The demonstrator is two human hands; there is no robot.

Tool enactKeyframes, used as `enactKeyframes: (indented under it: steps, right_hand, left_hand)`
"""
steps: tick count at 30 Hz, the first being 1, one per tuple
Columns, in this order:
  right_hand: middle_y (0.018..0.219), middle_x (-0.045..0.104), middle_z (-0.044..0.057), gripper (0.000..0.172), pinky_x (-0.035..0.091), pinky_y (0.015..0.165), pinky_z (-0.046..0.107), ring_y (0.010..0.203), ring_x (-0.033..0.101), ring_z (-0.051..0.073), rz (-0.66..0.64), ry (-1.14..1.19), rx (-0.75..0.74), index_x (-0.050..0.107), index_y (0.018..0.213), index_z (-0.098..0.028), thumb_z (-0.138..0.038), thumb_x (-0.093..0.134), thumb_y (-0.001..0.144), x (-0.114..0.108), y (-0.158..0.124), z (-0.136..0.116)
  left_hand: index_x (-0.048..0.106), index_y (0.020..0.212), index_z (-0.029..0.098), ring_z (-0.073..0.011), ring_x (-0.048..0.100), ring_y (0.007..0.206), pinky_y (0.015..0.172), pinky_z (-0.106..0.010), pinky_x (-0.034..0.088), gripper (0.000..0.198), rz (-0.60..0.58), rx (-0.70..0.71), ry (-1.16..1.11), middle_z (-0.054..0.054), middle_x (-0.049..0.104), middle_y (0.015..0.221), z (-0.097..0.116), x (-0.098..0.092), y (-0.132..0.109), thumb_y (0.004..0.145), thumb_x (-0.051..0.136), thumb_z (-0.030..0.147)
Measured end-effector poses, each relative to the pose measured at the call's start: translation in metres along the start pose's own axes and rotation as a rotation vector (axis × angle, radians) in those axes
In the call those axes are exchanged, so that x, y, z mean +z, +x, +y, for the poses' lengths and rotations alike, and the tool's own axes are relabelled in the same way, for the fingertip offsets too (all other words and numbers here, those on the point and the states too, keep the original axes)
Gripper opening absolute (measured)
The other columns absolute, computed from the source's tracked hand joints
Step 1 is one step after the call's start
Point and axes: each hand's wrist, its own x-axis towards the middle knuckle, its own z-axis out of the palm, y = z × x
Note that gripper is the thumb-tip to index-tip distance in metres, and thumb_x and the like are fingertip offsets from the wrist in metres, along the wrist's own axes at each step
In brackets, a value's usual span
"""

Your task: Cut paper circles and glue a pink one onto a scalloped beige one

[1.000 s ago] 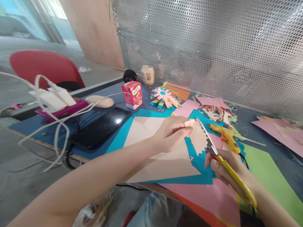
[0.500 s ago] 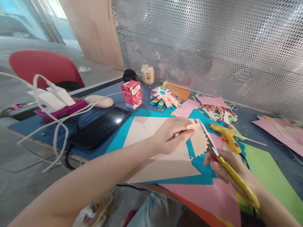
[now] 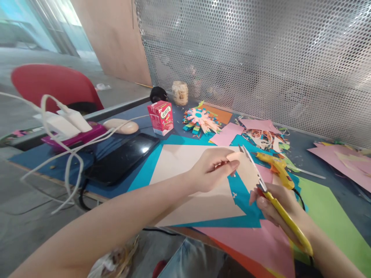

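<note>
Between the thumb and fingers of my left hand (image 3: 213, 168) is a small piece of cream paper (image 3: 246, 170), pinched at its upper left. My right hand (image 3: 279, 202) grips yellow-handled scissors (image 3: 285, 216), their metal blades pointing up and away along the paper's right side. The blade tips stand slightly apart, and the cut edge is partly hidden by the blades. Under my left hand lies a larger cream sheet (image 3: 174, 162) on blue paper (image 3: 145, 173). A few tiny scraps rest on the blue beside it.
A yellow glue gun (image 3: 276, 168) lies right of the scissors. Behind are a layered paper flower (image 3: 199, 117), a pink drink carton (image 3: 161, 119) and a heap of paper scraps (image 3: 263, 137). A black phone (image 3: 124, 158) and a magenta power strip (image 3: 75, 137) with white cables are left; green paper (image 3: 333, 212) right.
The cream paper has turned and shifted in my left hand, so its notched lower edge no longer shows as before. The scissors' handles have come slightly closer together.
</note>
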Motion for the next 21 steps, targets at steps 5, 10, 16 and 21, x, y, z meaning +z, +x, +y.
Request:
enactKeyframes:
  steps: [5, 10, 16, 21]
  right_hand:
    - [0.049, 0.031, -0.007, 0.057, 0.025, 0.041, 0.023, 0.042, 0.029, 0.008, 0.0, -0.012, 0.06, 0.047, 0.067, -0.02, -0.076, 0.043, 0.081, 0.003, 0.0, 0.003]
    - [0.054, 0.04, -0.003, 0.056, 0.026, 0.045, 0.025, 0.046, 0.036, 0.011, 0.092, -0.205, -0.018, 0.05, 0.066, -0.021, -0.071, 0.037, 0.085, 0.007, 0.0, 0.016]
    - [0.047, 0.049, -0.001, 0.047, 0.028, 0.047, 0.027, 0.041, 0.038, 0.012, 0.345, -0.444, -0.146, 0.058, 0.07, -0.021, -0.062, 0.041, 0.088, 0.016, 0.004, 0.036]
    - [0.05, 0.051, 0.0, 0.044, 0.031, 0.044, 0.025, 0.042, 0.043, 0.013, 0.383, -0.383, -0.117, 0.059, 0.072, -0.022, -0.061, 0.046, 0.087, 0.016, 0.005, 0.04]
  left_hand:
    - [0.056, 0.063, 0.016, -0.0096, 0.049, 0.053, 0.051, -0.023, 0.038, 0.031, -0.016, -0.171, -0.182, 0.0, 0.055, 0.059, 0.001, 0.007, -0.003, 0.09, 0.052, 0.032]
    - [0.06, 0.066, 0.014, -0.0089, 0.05, 0.053, 0.051, -0.022, 0.04, 0.044, 0.004, -0.331, -0.427, -0.001, 0.057, 0.061, -0.001, 0.018, -0.002, 0.082, 0.062, 0.054]
    - [0.06, 0.068, 0.014, -0.0094, 0.05, 0.052, 0.053, -0.024, 0.042, 0.048, -0.003, -0.391, -0.527, 0.0, 0.054, 0.057, 0.004, 0.028, 0.0, 0.079, 0.062, 0.061]
    - [0.063, 0.07, 0.013, -0.0112, 0.052, 0.058, 0.055, -0.025, 0.041, 0.052, -0.005, -0.414, -0.471, -0.003, 0.059, 0.062, 0.002, 0.025, -0.001, 0.081, 0.056, 0.064]
